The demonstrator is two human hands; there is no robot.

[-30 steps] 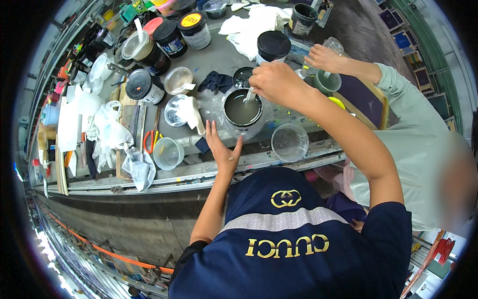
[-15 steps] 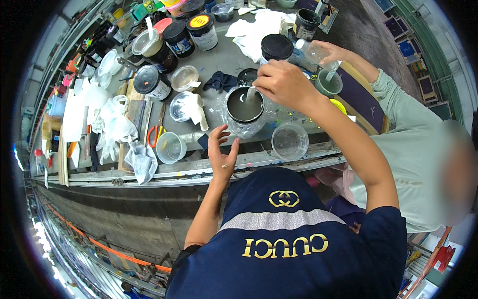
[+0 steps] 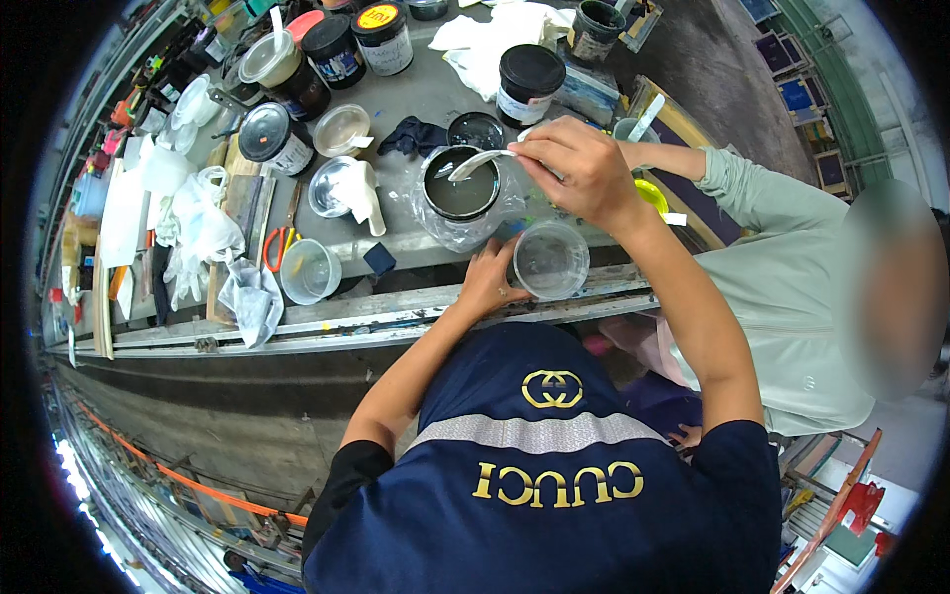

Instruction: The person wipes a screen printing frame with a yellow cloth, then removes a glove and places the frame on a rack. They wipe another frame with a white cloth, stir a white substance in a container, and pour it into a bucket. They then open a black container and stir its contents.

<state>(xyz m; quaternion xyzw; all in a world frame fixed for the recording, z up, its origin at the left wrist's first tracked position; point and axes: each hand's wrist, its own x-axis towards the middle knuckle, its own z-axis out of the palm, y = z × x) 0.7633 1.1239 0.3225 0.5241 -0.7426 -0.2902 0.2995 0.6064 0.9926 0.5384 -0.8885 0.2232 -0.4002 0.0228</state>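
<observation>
My right hand [image 3: 576, 170] pinches a pale spoon-like stirrer [image 3: 483, 158], its coated end over the mouth of a black tub. Grey-brown liquid lies in this tub [image 3: 462, 210], and crumpled clear plastic film surrounds it. At the table's near edge my left hand [image 3: 487, 281] curves round the left side of an empty-looking clear plastic container [image 3: 551, 259], thumb and fingers at its wall. A black lid [image 3: 475, 130] lies just behind the tub. Farther back stands a closed black-lidded jar [image 3: 531, 84] with a white label.
At right, a co-worker in a pale green sleeve [image 3: 762, 193] reaches in behind my right hand, near a cup with a white spatula [image 3: 647, 117]. To the left are a clear cup [image 3: 311, 271], orange scissors [image 3: 274, 247], plastic bags [image 3: 210, 218] and several lidded jars.
My left hand has moved right, from beside the black tub to the clear container. The stirrer is now raised and tilted over the tub. The co-worker's clear bottle is out of sight.
</observation>
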